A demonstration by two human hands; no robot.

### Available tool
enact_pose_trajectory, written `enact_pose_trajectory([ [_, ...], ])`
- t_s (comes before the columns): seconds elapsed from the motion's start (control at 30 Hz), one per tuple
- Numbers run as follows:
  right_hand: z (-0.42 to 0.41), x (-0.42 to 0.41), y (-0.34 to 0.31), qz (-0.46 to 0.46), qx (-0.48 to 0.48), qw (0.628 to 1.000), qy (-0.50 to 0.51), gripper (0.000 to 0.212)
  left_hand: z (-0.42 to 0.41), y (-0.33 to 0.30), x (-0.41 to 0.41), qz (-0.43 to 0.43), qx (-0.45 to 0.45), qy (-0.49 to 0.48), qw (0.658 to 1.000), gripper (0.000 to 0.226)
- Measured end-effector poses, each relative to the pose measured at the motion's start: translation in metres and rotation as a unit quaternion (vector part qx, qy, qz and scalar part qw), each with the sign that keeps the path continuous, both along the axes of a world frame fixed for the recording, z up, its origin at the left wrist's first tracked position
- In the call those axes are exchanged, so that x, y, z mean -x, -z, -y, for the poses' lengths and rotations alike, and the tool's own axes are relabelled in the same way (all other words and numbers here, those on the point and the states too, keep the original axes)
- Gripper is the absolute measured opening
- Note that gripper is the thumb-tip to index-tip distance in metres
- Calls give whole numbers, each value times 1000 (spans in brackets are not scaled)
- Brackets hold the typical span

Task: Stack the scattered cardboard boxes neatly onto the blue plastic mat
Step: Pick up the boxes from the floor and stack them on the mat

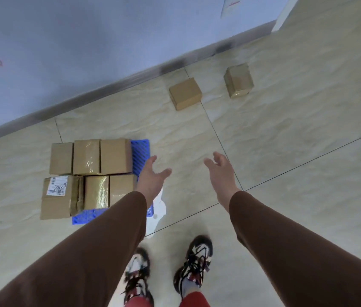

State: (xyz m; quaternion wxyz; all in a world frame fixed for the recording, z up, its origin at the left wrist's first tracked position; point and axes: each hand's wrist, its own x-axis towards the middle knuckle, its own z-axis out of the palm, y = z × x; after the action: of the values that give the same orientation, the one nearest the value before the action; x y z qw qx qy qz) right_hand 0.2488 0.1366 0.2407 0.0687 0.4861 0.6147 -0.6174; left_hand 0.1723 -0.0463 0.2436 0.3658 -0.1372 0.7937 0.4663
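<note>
From the head view, both hands hang empty with fingers loosely spread, the left hand [153, 177] over the edge of the blue mat [140, 149], the right hand [220, 171] over bare tile. Six boxes already sit on the mat in two rows. Two loose ones lie beyond the hands near the wall: the nearer box [185, 94] and the taped box [238, 80] (probably slick on its glossy faces). Both look small, stiff and light; gripping opposite side faces should do.

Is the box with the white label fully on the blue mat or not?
Not fully. The labelled box sticks out past the mat at its left edge, over floor tile.
</note>
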Motion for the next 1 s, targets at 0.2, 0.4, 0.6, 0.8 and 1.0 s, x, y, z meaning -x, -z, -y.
enact_pose_trajectory([
  [0.2,-51,42,5,-2,13,1000,-21,56,-65,18,35,-14,-4,0,1000,69],
  [0.4,-91,103,21,19,24,998,-45,56,-104,37,89,-15,16,-12,1000,61],
  [0.6,-139,171,39,31,20,996,-75,56,-144,60,147,-9,44,-32,998,59],
  [0.8,-193,230,69,56,23,993,-103,53,-194,85,186,4,53,-46,998,60],
  [1.0,-241,282,113,93,35,986,-132,59,-223,125,220,1,90,-54,995,62],
])
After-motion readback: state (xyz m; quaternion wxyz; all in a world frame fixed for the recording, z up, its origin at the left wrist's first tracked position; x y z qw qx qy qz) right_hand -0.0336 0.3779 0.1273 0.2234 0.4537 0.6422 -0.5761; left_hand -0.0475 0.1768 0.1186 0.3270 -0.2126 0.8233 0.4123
